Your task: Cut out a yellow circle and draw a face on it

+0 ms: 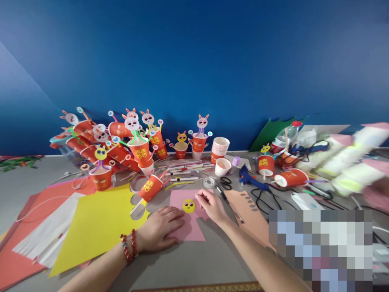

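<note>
The left hand lies palm down with fingers slightly spread on the pink sheet, which rests on the tabletop. The yellow face sits on that sheet between the 2 hands. The right hand has thumb and forefinger pressed together just beside it; whether they pinch something tiny, I can't tell. 1 pen lies to its right.

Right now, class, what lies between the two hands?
In the head view, a yellow face disc lies between the left hand and right hand, on pink paper.
</note>
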### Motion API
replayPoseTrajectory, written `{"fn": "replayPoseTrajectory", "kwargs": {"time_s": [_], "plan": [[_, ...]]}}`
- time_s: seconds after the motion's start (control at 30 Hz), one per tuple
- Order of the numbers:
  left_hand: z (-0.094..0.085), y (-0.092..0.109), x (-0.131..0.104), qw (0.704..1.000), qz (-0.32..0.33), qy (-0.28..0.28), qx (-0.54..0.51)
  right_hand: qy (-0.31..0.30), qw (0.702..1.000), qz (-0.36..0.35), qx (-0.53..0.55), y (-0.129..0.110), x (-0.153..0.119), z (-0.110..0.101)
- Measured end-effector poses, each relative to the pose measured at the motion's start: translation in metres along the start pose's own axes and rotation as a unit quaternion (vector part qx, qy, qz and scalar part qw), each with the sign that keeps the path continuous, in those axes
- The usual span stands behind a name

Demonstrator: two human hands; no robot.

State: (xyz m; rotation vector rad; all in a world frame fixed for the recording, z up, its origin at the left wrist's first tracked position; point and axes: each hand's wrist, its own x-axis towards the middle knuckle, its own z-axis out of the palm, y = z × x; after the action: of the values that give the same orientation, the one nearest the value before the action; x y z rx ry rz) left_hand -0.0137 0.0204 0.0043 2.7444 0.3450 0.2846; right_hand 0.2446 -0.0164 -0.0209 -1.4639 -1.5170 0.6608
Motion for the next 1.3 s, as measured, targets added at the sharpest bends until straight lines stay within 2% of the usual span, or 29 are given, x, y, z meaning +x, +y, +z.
{"fn": "replayPoseTrajectory", "kwargs": {"time_s": [0.3,0.6,1.0,1.3], "plan": [[-0.002,0.0007,-0.0001,1.0,-0.004,-0.005,-0.012,-0.005,1.0,0.001,-0.005,0.0005,-0.0008,0.0004],[0.0034,-0.0036,-0.0014,1.0,-0.003,-0.003,-0.008,0.0,1.0,0.003,-0.013,-0.0021,-0.0008,0.0006],[-0.005,-0.0006,0.0007,0.999,-0.005,-0.03,-0.008,-0.024,0.999,0.016,-0.044,-0.0018,0.0002,0.0005],[-0.0045,0.0007,0.001,1.0,-0.007,-0.022,-0.011,-0.029,0.999,0.017,-0.043,-0.0013,0.0003,0.0002]]}}
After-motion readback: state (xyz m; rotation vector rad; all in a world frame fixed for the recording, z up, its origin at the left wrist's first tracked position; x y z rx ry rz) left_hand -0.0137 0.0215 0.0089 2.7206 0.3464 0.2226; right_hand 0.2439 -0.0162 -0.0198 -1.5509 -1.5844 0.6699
